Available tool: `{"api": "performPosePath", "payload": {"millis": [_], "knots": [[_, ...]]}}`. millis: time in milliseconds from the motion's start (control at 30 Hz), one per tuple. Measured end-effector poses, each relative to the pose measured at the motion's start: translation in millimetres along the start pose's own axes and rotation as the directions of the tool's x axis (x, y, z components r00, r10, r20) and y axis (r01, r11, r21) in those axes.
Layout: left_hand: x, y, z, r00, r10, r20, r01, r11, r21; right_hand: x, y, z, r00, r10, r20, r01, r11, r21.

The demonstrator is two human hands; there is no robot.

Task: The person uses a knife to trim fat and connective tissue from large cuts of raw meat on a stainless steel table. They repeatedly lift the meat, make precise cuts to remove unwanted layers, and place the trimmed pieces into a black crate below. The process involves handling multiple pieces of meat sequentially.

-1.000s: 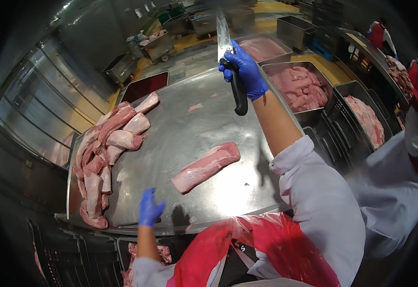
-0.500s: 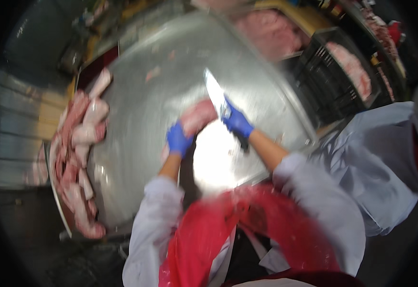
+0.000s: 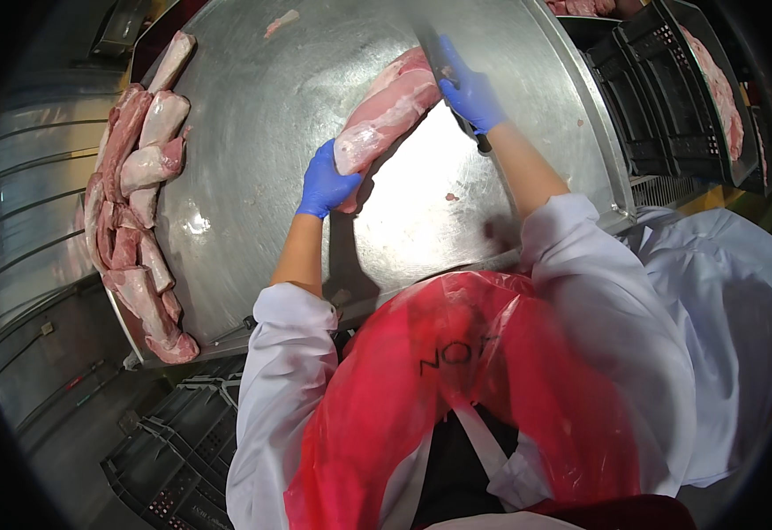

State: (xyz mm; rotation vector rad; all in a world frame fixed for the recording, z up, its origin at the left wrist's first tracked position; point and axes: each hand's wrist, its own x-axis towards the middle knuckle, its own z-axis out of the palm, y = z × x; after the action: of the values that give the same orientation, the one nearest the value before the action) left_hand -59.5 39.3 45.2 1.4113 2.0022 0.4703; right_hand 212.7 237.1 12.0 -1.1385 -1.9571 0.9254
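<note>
A long, pale pink piece of meat (image 3: 390,110), streaked with white fat, lies slantwise on the metal table (image 3: 253,132). My left hand (image 3: 327,181), in a blue glove, closes on its near left end. In my right hand (image 3: 471,88), also gloved in blue, is a knife (image 3: 430,42). Its blade looks dark and smeared, points away from me and meets the meat's far right end; whether it cuts in, I cannot tell. The knife's handle is mostly hidden under my fingers.
Several trimmed pieces of meat (image 3: 143,168) are heaped along the table's left edge. Small scraps (image 3: 282,22) lie at the far side. Black crates (image 3: 651,84) stand at the right, one holding meat (image 3: 717,93). Beside my right arm is a person in white clothing (image 3: 712,300). More black crates (image 3: 183,442) sit lower left.
My view has shifted, so the table and meat sit higher in the picture. The knife blade, bright and broadside before, now shows dark against the meat's far end. Both hands keep their hold.
</note>
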Motion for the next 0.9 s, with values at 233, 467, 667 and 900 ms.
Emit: {"api": "performPosePath", "payload": {"millis": [233, 467, 667, 900], "knots": [[40.5, 43.4, -115.6, 0.97, -0.051, -0.237, 0.025, 0.994, -0.11, -25.1, -23.4, -9.8, 0.958, 0.287, -0.002, -0.285, 0.95, 0.125], [125.5, 257.4, -323.7, 0.899, 0.32, -0.297, -0.389, 0.897, -0.209, -59.1, -1.0, -7.8, 0.918, 0.397, -0.028, -0.329, 0.798, 0.505], [90.6, 106.2, -78.2, 0.888, 0.444, -0.12, -0.35, 0.821, 0.451, -74.8, -11.7, -21.4, 0.907, 0.417, -0.054, -0.379, 0.867, 0.323], [10.8, 73.5, 40.3, 0.995, 0.043, -0.088, 0.013, 0.832, 0.554, -84.5, 2.5, -6.1, 0.947, 0.318, -0.051, -0.305, 0.937, 0.168]]}}
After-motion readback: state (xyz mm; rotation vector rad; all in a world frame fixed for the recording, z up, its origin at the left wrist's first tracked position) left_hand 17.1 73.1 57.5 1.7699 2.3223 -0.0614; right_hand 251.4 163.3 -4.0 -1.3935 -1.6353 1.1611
